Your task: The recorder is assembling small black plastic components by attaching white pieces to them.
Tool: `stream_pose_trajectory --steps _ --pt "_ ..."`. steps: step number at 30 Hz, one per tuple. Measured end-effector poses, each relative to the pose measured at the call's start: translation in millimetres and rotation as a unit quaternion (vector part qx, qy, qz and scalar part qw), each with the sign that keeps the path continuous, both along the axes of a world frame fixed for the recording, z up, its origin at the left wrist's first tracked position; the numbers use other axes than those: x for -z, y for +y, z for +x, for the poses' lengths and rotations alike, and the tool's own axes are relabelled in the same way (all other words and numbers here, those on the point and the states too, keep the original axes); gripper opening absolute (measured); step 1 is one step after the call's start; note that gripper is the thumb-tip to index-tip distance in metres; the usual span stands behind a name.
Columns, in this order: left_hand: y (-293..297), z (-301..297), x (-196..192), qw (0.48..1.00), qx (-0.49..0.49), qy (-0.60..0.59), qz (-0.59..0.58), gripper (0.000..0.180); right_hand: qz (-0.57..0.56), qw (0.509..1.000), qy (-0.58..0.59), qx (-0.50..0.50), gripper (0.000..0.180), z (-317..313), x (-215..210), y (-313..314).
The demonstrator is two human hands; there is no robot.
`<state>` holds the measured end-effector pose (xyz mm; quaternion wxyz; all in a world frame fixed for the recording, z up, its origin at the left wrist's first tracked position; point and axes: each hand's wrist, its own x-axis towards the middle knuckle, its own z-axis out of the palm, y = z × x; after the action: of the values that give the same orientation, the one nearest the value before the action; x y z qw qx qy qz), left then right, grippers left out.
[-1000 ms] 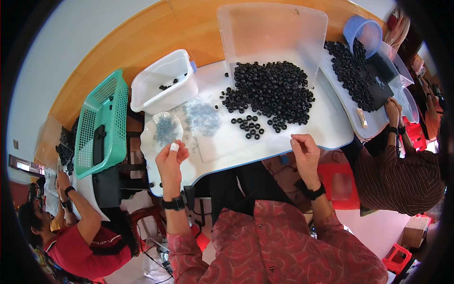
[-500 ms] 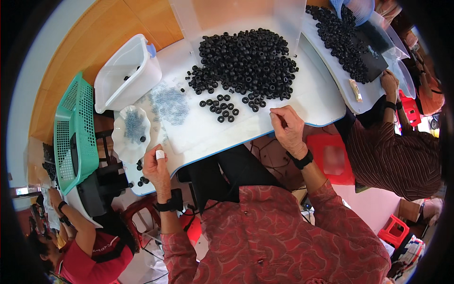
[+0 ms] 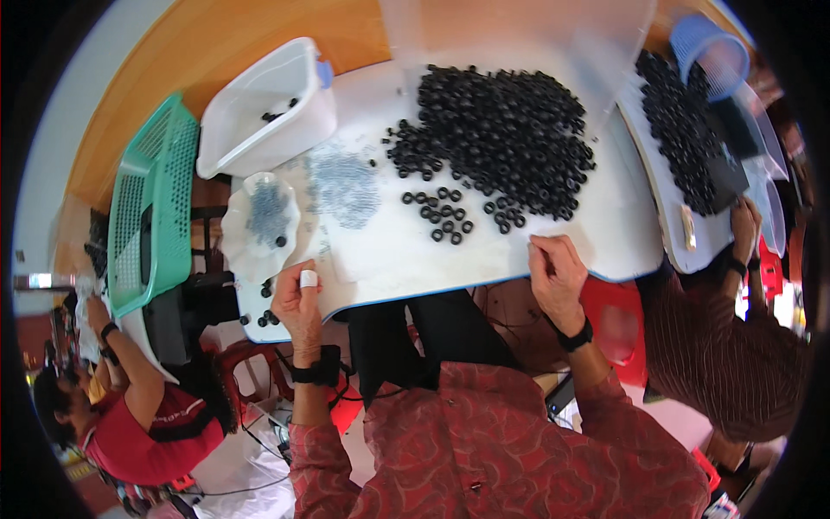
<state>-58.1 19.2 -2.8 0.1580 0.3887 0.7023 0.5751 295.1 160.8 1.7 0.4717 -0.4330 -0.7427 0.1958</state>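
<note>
My left hand, its thumb wrapped in white tape, is curled closed at the table's front edge, beside a scalloped white dish. What its fingers hold, if anything, is hidden. Over the front edge farther right, my right hand has thumb and forefinger pinched together; nothing can be made out between them. A big heap of small black ring-shaped parts lies beyond it. Between my hands and the heap sit several loose black rings. Tiny clear pieces are spread left of these, and more fill the dish.
A white tub holding a few black parts stands at the far left, with a green perforated basket beside it. A clear plastic bin rises behind the heap. Co-workers sit on both sides; a blue basket is far right.
The whole view has shifted, so the table and its contents appear farther right. Both my hands keep their closed poses near the table edge. No part has visibly been picked up or set down.
</note>
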Motion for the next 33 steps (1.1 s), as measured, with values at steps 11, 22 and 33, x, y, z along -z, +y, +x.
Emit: stream_pose_trajectory --steps 11,22,33 --pt "-0.8 0.5 1.2 1.000 -0.009 0.016 0.003 0.013 0.021 0.998 -0.047 0.020 0.016 -4.6 5.6 1.8" --pt "2.6 2.7 -0.1 0.998 -0.013 0.031 0.059 0.016 0.085 0.992 -0.075 0.054 0.011 -15.6 7.7 -0.6" --pt "2.8 0.1 -1.7 0.994 -0.026 0.090 0.060 0.027 0.094 0.990 -0.082 0.071 0.008 -19.4 10.6 -1.1"
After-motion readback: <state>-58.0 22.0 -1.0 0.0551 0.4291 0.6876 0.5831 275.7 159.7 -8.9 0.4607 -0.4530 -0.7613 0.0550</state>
